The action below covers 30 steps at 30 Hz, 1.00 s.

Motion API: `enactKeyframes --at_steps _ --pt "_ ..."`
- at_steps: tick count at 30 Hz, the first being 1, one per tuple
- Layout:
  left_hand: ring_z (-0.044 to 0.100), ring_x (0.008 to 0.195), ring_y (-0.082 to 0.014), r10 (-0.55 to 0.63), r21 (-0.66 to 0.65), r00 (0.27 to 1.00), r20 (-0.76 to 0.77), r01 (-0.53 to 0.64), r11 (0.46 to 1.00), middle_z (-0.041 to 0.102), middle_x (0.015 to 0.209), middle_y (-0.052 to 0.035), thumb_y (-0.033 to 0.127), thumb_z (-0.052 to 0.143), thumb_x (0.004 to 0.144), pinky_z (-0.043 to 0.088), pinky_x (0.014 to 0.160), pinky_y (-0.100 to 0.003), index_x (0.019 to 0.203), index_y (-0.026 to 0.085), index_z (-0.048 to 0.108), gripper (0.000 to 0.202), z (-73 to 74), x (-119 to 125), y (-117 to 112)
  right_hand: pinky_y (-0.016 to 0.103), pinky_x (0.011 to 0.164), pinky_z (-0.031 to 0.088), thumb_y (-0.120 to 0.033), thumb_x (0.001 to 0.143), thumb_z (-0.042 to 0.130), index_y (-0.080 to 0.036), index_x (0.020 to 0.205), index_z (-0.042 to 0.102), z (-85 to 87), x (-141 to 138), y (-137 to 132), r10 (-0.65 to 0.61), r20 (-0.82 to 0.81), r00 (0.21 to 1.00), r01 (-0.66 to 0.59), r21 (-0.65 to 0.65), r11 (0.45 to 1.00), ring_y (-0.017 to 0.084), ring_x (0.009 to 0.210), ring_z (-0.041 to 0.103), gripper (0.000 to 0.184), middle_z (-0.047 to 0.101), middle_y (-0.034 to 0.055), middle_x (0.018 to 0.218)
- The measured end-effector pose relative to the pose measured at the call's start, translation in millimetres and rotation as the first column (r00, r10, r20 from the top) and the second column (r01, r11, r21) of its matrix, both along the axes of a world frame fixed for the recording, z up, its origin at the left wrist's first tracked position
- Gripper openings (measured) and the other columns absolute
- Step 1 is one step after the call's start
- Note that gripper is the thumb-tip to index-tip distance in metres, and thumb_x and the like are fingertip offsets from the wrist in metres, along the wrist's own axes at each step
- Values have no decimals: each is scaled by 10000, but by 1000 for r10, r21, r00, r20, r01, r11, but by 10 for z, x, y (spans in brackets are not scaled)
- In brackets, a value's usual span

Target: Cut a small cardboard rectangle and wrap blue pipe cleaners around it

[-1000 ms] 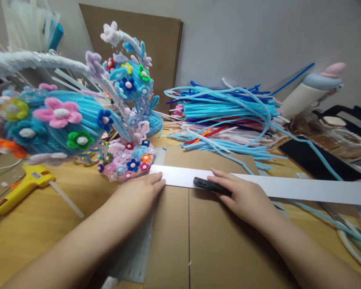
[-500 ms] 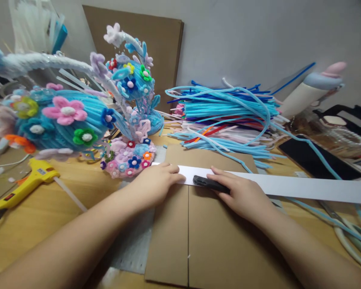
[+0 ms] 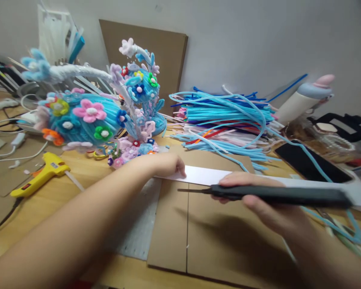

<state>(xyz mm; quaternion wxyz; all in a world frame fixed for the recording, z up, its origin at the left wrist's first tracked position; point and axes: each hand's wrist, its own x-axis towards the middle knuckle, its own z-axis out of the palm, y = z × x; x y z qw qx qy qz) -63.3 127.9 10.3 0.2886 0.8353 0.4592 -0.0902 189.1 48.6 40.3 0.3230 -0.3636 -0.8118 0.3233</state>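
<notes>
A utility knife (image 3: 282,195) with a black handle is in my right hand (image 3: 272,214), fingers closed around it. Its thin blade points left, held above a brown cardboard sheet (image 3: 171,224). Across that sheet lies a long white strip (image 3: 204,174), running off to the right. My left hand (image 3: 168,165), its fingers bent, presses on the strip's left end and holds it against the cardboard. A dark straight line runs down the cardboard from the strip's lower edge. My left hand partly hides the flower-covered base of a fuzzy decoration (image 3: 128,148).
Left of my arm lies a yellow glue gun (image 3: 42,174). Flower-covered blue ornaments (image 3: 90,116) stand behind it. Bundled pipe cleaners (image 3: 225,114) are piled at the back. To the right are a phone (image 3: 313,160) and a white bottle (image 3: 301,100). More cardboard (image 3: 144,34) leans on the wall.
My right hand has lifted off the strip and turned the knife, so its handle and blade now show. The left hand stays on the strip. The view has shifted slightly left.
</notes>
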Motion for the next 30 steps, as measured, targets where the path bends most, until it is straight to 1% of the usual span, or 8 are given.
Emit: enactKeyframes --at_steps 3,6,12,16,18,22,25,30 --pt "546 652 -122 50 -68 998 -41 -53 996 687 854 15 187 538 697 371 574 -201 955 260 718 324 22 53 72 323 816 528 -268 825 587 -247 1051 626 -192 -212 68 224 -27 974 -220 112 969 206 938 646 230 692 62 998" --pt "508 602 -113 77 -115 994 -73 -85 990 677 791 16 200 548 673 360 551 -207 941 234 722 322 79 95 94 307 824 520 -200 801 607 -225 1048 633 -328 -362 163 236 -93 967 -221 152 963 195 945 642 250 695 68 995" --pt "495 635 -118 75 -129 995 -67 -83 988 655 758 33 147 552 632 356 568 -211 906 243 720 336 128 91 78 327 845 511 -226 841 574 -223 1049 637 -500 -402 267 131 -180 975 -144 -62 988 187 923 644 218 687 56 1023" --pt "503 657 -130 81 -129 994 -67 -89 988 654 751 34 148 555 629 368 591 -218 893 248 719 326 123 86 80 306 812 529 -262 861 558 -237 1058 641 -569 -373 269 64 -236 970 -122 -239 963 175 871 662 215 698 40 1005" --pt "513 670 -138 82 -134 994 -67 -91 987 656 764 31 153 554 632 373 587 -221 899 251 716 327 122 91 84 292 812 528 -269 866 554 -255 1066 641 -592 -366 273 50 -248 968 -118 -268 956 169 888 658 219 695 29 1022" --pt "524 685 -142 77 -132 995 -59 -84 988 665 774 33 140 556 628 373 589 -222 895 261 715 333 121 103 91 281 874 492 -260 860 565 -274 1044 652 -615 -373 290 44 -197 979 -86 -208 974 165 964 628 204 690 13 1041" --pt "538 719 -144 72 -138 996 -46 -78 987 677 791 35 160 566 642 371 593 -216 873 257 716 292 116 101 98 280 874 485 -254 855 570 -268 1034 650 -620 -383 301 48 -167 985 -77 -175 982 160 942 631 197 691 15 1029" --pt "555 730 -142 71 -146 997 -13 -72 987 683 791 26 345 598 678 368 579 -210 859 232 710 242 73 75 125 285 843 495 -212 834 580 -238 1050 631 -628 -353 374 137 -80 987 -140 -29 990 175 944 633 224 684 36 1030"
